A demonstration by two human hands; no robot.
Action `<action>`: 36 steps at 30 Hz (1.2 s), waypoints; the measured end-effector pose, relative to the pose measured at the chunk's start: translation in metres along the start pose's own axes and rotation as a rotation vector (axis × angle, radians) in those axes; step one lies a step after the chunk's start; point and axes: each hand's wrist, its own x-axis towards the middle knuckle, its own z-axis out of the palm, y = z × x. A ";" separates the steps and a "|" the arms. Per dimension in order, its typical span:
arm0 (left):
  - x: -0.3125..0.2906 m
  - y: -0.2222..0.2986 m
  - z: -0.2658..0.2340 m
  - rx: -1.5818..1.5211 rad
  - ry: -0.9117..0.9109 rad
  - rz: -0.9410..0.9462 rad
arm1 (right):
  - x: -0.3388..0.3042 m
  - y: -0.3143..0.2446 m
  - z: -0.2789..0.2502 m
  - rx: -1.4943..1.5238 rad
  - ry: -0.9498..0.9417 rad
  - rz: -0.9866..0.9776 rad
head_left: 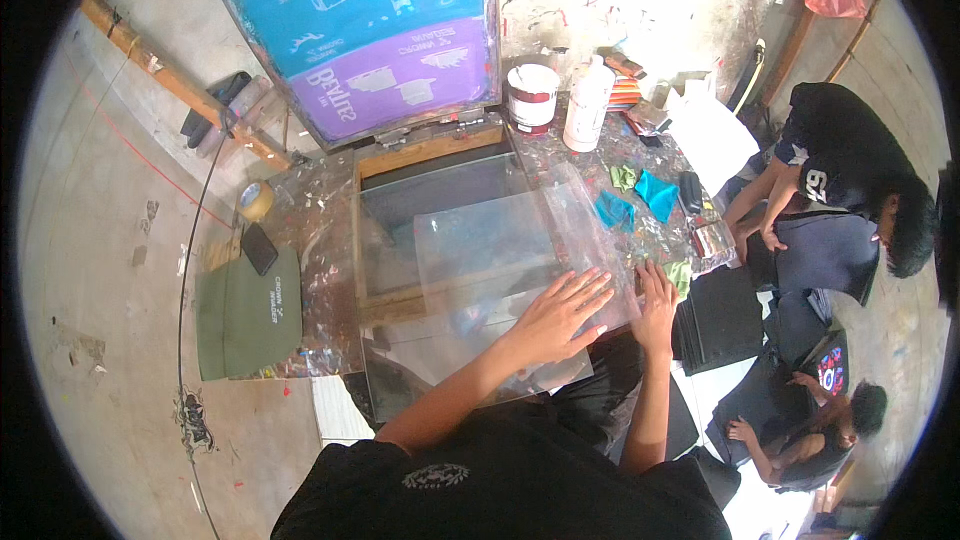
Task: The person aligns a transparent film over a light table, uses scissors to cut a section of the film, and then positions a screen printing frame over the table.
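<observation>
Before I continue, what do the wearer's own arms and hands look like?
The left hand and right hand are ungloved, with no visible watch or cables. Both forearms are bare, emerging from a black short-sleeved shirt with a pale oval wreath-like emblem.

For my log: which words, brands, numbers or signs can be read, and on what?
Readable, not copied:
Flat olive-green cloth-like piece: white lettering.
Framed blue-and-purple screen: mirrored lettering.
Black short-sleeved shirt at upper right: white sleeve number.
Too small or blurred:
White plastic bottle;
white-and-maroon tub;
wearer's black shirt;
multicoloured print at lower right.
</observation>
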 end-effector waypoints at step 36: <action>-0.077 -0.020 -0.025 0.129 0.387 -0.397 | -0.001 0.001 0.000 0.038 0.019 0.010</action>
